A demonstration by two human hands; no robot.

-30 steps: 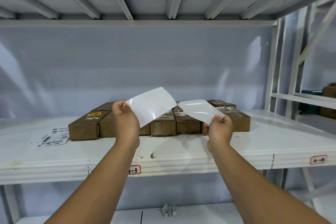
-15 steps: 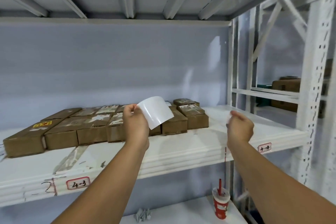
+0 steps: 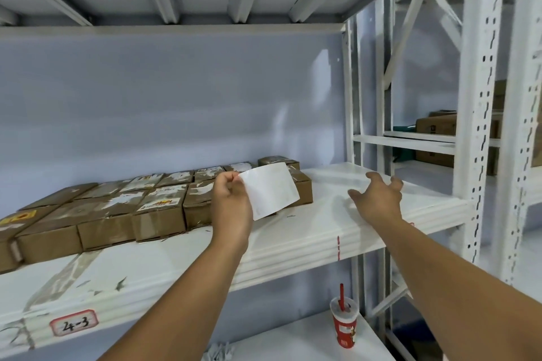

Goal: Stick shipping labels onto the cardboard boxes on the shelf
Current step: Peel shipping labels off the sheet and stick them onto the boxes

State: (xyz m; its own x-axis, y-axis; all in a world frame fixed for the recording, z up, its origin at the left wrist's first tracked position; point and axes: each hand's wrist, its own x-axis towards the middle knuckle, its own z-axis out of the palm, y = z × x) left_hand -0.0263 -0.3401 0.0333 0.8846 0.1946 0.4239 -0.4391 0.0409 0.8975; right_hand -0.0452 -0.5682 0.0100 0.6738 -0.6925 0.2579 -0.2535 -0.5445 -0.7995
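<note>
Head view: saw the left hand (image 3: 231, 208) raised in front of the shelf (image 3: 293, 243), thumb and forefinger pinching the upper left corner of a white label (image 3: 271, 189), remaining fingers curled. Found the label blank and glossy on the side facing the camera, slightly bowed, held in the air before the right end of the cardboard boxes (image 3: 158, 214) and hiding part of them. Could not tell whether it touched any box. Noted the right hand (image 3: 377, 199) palm down over the bare right part of the shelf, fingers spread and a little bent, holding nothing. Could not tell whether the fingertips met the surface. Logged the boxes in two rows, side by side and touching, across the left and middle of the shelf, tops marked with torn white paper scraps, one front-row box bearing an orange-and-white sticker (image 3: 159, 203). Saw a strip of tape (image 3: 58, 275) lying on the shelf in front of the boxes at left, and a red-bordered tag (image 3: 73, 323) reading "4-3" on the shelf's front edge. Below, on the lower shelf (image 3: 308, 340), recorded a red cup (image 3: 343, 325) standing upright with a red straw (image 3: 341, 293), and a wad of crumpled paper (image 3: 220, 352) at the frame's bottom edge. Past the white perforated upright (image 3: 475, 126) at right, made out more brown boxes (image 3: 437, 126) on a neighbouring rack.
</note>
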